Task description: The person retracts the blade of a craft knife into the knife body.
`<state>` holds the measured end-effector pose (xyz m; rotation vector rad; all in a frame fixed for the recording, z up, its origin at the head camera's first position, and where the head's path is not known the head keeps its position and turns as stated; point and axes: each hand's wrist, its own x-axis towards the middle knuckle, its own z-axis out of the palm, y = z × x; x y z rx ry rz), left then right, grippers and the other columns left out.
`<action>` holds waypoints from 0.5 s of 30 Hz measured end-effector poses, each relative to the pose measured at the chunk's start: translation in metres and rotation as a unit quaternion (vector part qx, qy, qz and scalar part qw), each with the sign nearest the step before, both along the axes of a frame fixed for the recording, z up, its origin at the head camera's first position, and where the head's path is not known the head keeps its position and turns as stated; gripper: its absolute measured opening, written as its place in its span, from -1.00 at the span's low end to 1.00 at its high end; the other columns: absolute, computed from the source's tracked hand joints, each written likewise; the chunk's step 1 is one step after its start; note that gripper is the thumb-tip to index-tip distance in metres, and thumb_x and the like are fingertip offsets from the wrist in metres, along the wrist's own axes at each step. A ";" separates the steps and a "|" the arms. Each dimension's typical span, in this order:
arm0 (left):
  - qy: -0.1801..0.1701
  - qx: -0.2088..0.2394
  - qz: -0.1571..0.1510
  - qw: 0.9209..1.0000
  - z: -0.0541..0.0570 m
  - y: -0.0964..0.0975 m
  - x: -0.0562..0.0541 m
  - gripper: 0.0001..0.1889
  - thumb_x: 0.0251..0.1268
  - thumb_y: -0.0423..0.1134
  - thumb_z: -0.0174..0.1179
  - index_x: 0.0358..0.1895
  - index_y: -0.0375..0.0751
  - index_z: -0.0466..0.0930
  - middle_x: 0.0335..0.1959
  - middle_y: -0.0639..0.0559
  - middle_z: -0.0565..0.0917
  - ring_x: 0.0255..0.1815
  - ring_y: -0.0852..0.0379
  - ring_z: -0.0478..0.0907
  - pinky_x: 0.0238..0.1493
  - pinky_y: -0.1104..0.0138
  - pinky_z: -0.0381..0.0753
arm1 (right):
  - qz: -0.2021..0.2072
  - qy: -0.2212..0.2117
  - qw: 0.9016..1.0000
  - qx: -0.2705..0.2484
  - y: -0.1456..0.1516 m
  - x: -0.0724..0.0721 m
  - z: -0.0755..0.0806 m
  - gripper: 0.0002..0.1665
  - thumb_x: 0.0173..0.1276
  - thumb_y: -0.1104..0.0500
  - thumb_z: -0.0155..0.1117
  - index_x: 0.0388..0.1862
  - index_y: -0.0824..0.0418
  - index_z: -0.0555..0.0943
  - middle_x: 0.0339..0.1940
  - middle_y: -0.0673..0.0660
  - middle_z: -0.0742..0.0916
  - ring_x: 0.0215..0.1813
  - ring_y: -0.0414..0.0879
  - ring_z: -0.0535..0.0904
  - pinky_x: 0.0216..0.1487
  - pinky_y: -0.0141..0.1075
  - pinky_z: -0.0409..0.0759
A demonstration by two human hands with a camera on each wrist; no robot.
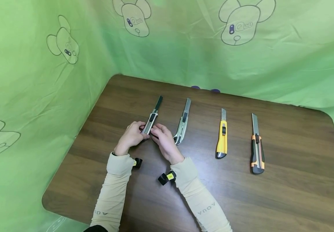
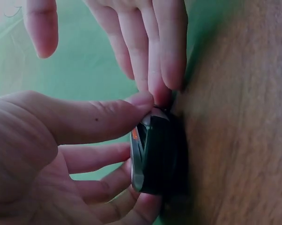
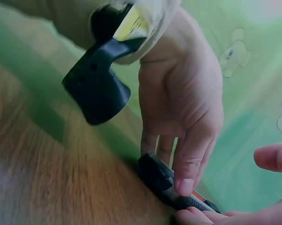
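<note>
On the left of the table lies a utility knife with a grey-and-black handle (image 1: 152,119), its dark blade pointing away. My left hand (image 1: 130,137) pinches its near end, the thumb on one side and the fingers on the other, as the left wrist view shows around the handle (image 2: 152,159). The right hand (image 1: 165,141) is at the knife's right side. Its fingers stay fairly straight, with fingertips at or very near the handle (image 3: 157,176). A silver utility knife (image 1: 182,124) lies just right of that hand.
Farther right on the brown table (image 1: 294,154) lie a yellow utility knife (image 1: 222,138) and a black-and-orange one (image 1: 257,154), blades out and pointing away. Green printed cloth (image 1: 178,54) hangs behind and to the left. Black cameras sit at both wrists.
</note>
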<state>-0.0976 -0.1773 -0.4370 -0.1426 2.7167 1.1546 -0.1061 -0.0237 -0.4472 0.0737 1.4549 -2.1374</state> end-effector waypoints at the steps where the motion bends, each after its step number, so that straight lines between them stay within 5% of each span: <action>1: 0.001 -0.004 -0.002 1.000 0.000 0.001 0.000 -0.43 0.05 -0.34 0.36 0.18 -0.48 0.47 -0.03 -0.32 0.60 0.02 -0.17 0.50 0.09 0.05 0.53 | 0.000 -0.008 1.000 -0.013 0.000 0.000 0.000 -0.26 0.41 0.31 -0.03 0.46 0.52 -0.03 0.45 0.45 0.28 0.37 0.16 0.31 0.52 0.05 0.22; 15: 0.004 -0.007 -0.002 1.000 -0.001 0.008 -0.003 -0.36 -0.02 -0.37 0.39 0.20 -0.49 0.42 -0.06 -0.34 0.56 0.02 -0.19 0.44 0.12 0.01 0.48 | -0.030 -0.044 0.997 -0.047 0.002 -0.002 0.002 -0.31 0.41 0.28 -0.01 0.43 0.50 0.06 0.07 0.24 0.47 0.07 -0.03 0.41 0.44 0.01 0.35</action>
